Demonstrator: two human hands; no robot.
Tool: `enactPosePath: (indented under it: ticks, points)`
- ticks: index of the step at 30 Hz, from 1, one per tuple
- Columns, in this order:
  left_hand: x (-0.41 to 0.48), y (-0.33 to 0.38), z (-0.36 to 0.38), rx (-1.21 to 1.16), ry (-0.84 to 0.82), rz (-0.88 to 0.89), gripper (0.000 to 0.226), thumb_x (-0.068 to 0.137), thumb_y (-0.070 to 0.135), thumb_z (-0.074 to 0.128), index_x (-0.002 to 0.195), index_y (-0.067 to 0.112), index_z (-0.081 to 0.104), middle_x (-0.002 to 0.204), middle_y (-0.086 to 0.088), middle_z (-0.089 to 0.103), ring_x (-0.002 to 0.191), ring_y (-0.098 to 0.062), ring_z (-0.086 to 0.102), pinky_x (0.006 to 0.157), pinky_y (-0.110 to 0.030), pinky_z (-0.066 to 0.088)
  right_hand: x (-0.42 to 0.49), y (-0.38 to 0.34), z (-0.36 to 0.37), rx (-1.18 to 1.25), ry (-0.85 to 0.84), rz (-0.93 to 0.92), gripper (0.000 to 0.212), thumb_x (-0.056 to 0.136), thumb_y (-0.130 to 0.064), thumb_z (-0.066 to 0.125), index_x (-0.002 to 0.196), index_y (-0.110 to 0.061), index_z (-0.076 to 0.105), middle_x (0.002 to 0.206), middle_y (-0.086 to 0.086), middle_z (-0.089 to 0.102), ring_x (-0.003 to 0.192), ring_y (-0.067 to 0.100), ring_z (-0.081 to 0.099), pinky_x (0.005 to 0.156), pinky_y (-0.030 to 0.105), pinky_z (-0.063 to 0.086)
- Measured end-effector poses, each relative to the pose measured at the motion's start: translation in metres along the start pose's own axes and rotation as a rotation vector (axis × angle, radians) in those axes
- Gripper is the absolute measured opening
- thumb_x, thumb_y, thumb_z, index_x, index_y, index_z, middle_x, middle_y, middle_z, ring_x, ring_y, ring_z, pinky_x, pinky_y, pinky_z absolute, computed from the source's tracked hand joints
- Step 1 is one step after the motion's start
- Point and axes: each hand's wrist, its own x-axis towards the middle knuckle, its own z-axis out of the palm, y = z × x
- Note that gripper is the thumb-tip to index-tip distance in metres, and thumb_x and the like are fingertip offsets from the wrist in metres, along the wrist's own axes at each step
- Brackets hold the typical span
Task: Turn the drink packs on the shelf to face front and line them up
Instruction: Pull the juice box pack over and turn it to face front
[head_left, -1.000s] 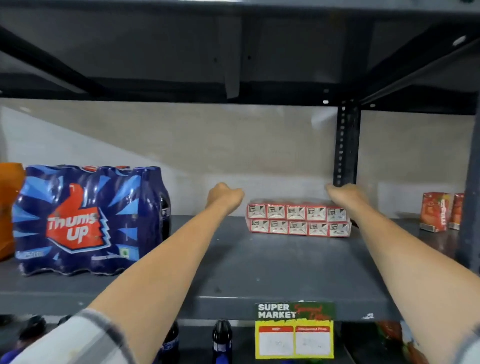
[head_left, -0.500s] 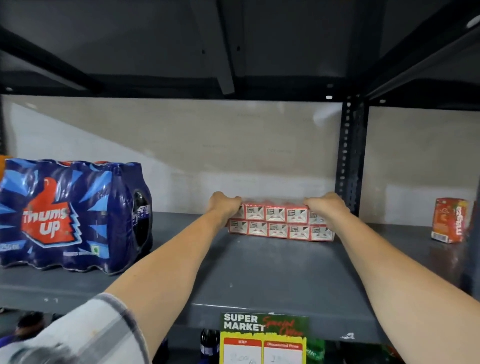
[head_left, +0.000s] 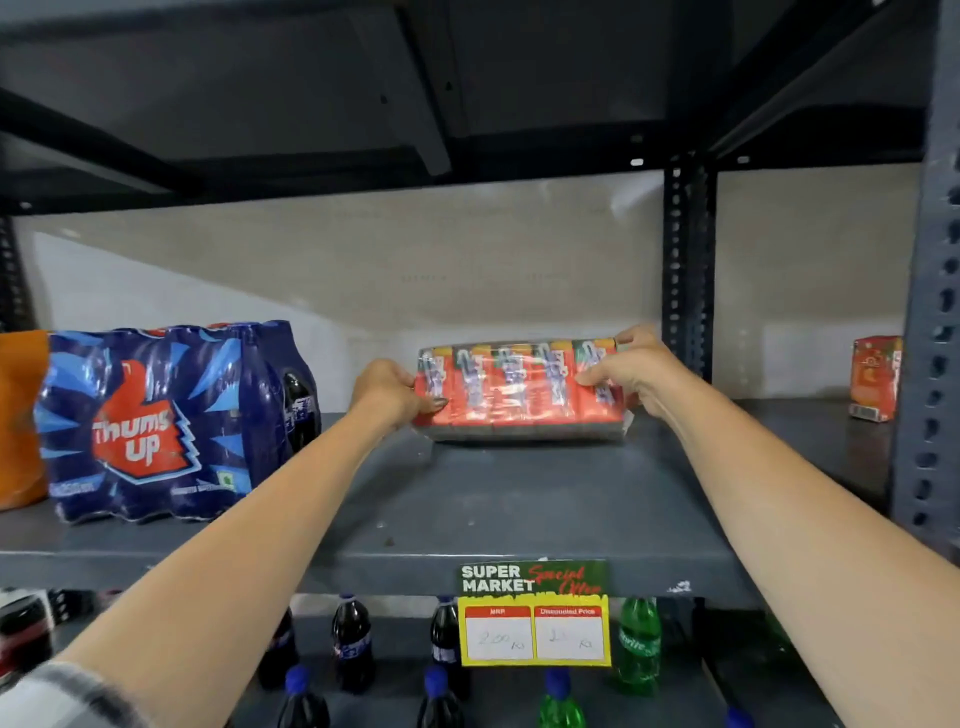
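Note:
A shrink-wrapped pack of red juice cartons stands tipped up on its long edge at the back middle of the grey shelf, its broad red face with straws toward me. My left hand grips its left end and my right hand grips its upper right end. A blue Thums Up bottle pack stands at the left with its logo facing front, about a hand's width from the carton pack.
An orange pack sits at the far left edge. A single red juice carton stands at the far right behind a perforated upright. Another upright rises just behind my right hand. A price tag hangs on the shelf lip above loose bottles.
Both hands took hold of the carton pack's ends and tipped it from lying flat up onto its edge. It has come slightly forward. The camera moved closer.

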Motion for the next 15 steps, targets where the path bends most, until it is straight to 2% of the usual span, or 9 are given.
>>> enactPosePath:
  ticks: [2,4,6,7,8,10,11,13,15]
  points:
    - [-0.016,0.002,-0.010,0.190,-0.009,0.081,0.033,0.061,0.023,0.091,0.066,0.012,0.060,0.083,-0.012,0.071,0.079,-0.026,0.066,0.071,-0.033,0.053,-0.009,-0.001,-0.004,-0.008,-0.051,0.002,0.101,0.067,0.010,0.083,0.148,-0.018,0.029,0.133,0.014,0.051,0.104,0.029,0.054,0.072,0.036,0.049]
    - [-0.032,0.002,-0.017,0.383,-0.024,0.133,0.040,0.059,0.032,0.091,0.061,0.015,0.054,0.075,-0.008,0.065,0.072,-0.026,0.061,0.064,-0.031,0.047,-0.019,-0.001,-0.008,-0.096,-0.134,-0.003,0.109,0.065,0.009,0.084,0.153,-0.021,0.026,0.145,0.014,0.047,0.118,0.032,0.051,0.092,0.043,0.049]
    - [-0.046,0.001,-0.024,0.499,-0.011,0.176,0.038,0.064,0.040,0.086,0.068,0.016,0.057,0.081,-0.007,0.067,0.075,-0.027,0.062,0.066,-0.033,0.048,-0.030,-0.003,-0.012,-0.184,-0.200,-0.013,0.104,0.068,-0.003,0.087,0.152,-0.020,0.030,0.148,0.013,0.047,0.128,0.031,0.048,0.104,0.045,0.043]
    - [-0.053,0.001,-0.026,0.502,0.023,0.199,0.037,0.069,0.043,0.082,0.079,0.014,0.063,0.091,-0.009,0.069,0.083,-0.029,0.064,0.071,-0.035,0.051,-0.037,-0.006,-0.013,-0.193,-0.215,-0.018,0.104,0.069,-0.018,0.090,0.153,-0.020,0.029,0.149,0.012,0.046,0.132,0.031,0.046,0.106,0.046,0.041]
    - [-0.059,0.002,-0.027,0.451,0.082,0.223,0.041,0.074,0.043,0.079,0.094,0.011,0.066,0.104,-0.011,0.068,0.091,-0.031,0.065,0.078,-0.037,0.053,-0.039,-0.006,-0.013,-0.163,-0.224,-0.016,0.111,0.065,-0.039,0.089,0.154,-0.020,0.026,0.150,0.013,0.045,0.134,0.031,0.045,0.108,0.047,0.040]
    - [-0.074,0.010,-0.019,0.073,0.155,0.248,0.050,0.078,0.041,0.075,0.115,0.011,0.061,0.126,-0.011,0.054,0.103,-0.029,0.062,0.091,-0.038,0.052,-0.040,-0.007,-0.014,-0.057,-0.204,0.017,0.119,0.057,-0.065,0.079,0.153,-0.018,0.028,0.140,0.016,0.055,0.129,0.031,0.050,0.109,0.051,0.039]
    - [-0.081,0.017,-0.013,-0.180,0.105,0.196,0.053,0.075,0.042,0.076,0.117,0.014,0.059,0.131,-0.010,0.049,0.105,-0.026,0.062,0.095,-0.039,0.051,-0.039,-0.007,-0.014,-0.004,-0.185,0.038,0.105,0.062,-0.068,0.074,0.146,-0.015,0.039,0.125,0.015,0.065,0.120,0.029,0.057,0.106,0.050,0.041]
    - [-0.088,0.030,0.001,-0.523,-0.116,0.009,0.071,0.056,0.054,0.075,0.115,0.020,0.056,0.133,-0.007,0.054,0.109,-0.023,0.063,0.094,-0.042,0.053,-0.033,-0.002,-0.014,0.099,-0.154,0.073,0.053,0.084,-0.062,0.063,0.106,-0.014,0.061,0.079,0.006,0.073,0.088,0.022,0.066,0.090,0.038,0.048]
    - [-0.083,0.032,0.016,-0.635,-0.245,-0.136,0.099,0.035,0.064,0.066,0.125,0.023,0.055,0.135,-0.004,0.057,0.114,-0.023,0.062,0.095,-0.044,0.052,-0.031,0.004,-0.013,0.155,-0.127,0.090,0.036,0.099,-0.047,0.051,0.079,-0.017,0.056,0.062,0.001,0.063,0.072,0.018,0.061,0.072,0.031,0.046]
